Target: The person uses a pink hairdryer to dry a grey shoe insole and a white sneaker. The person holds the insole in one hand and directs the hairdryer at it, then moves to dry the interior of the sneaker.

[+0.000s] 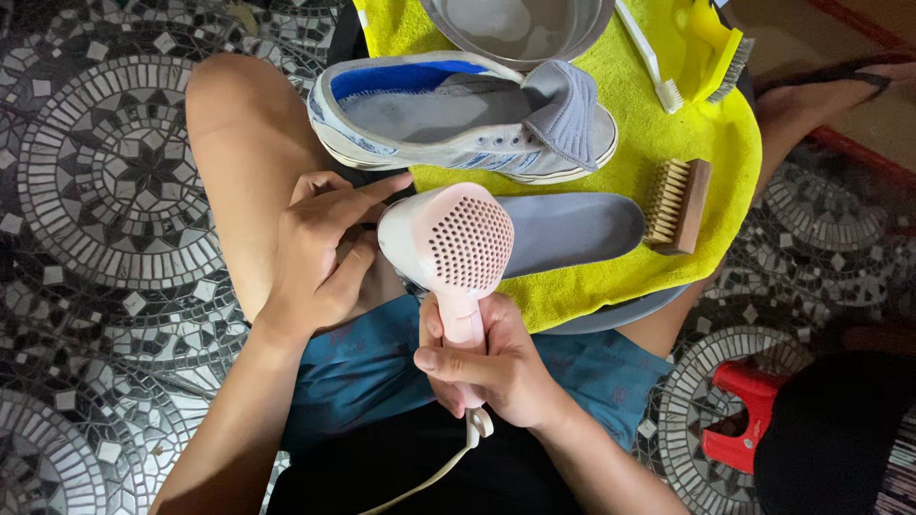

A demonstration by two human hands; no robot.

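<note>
My right hand (491, 367) grips the handle of a pale pink hair dryer (448, 238), whose perforated back grille faces up. Its cream cord hangs down below that hand. My left hand (324, 253) rests against the dryer's left side, index finger stretched toward it, fingers partly curled. Beyond the dryer, a grey and white sneaker (463, 119) with a blue lining lies on a yellow towel (620, 277), its tongue pulled out. A grey insole (568, 229) lies flat beside the dryer head.
A wooden bristle brush (677, 205), a white toothbrush (649, 52) and a yellow scrub brush (716, 43) lie on the towel. A metal bowl (515, 29) sits at the top. A red stool (749, 415) stands at lower right on the mosaic floor (95, 191). A sandalled foot (830, 91) shows upper right.
</note>
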